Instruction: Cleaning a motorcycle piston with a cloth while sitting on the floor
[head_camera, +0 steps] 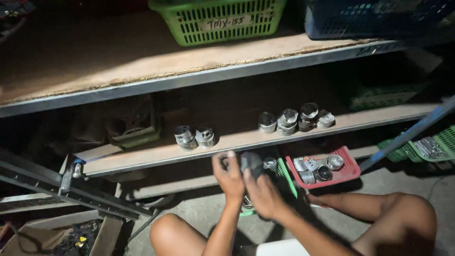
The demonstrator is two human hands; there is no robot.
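Both my hands are raised in front of the lower shelf and hold one dark grey, rounded metal part (pixel 251 162) between them. My left hand (pixel 229 176) grips it from the left, fingers curled over its top. My right hand (pixel 263 194) supports it from below and the right. Just behind the part, a shiny metal piston (pixel 270 164) stands at the shelf edge. My bare knees show at the bottom of the view.
Two pistons (pixel 194 136) and a group of several more (pixel 296 118) stand on the wooden middle shelf (pixel 156 154). A red basket (pixel 347 171) holds several pistons. Green baskets (pixel 218 21), (pixel 441 142) and a blue basket (pixel 369 19) sit around. A blue bar (pixel 407 135) slants at right.
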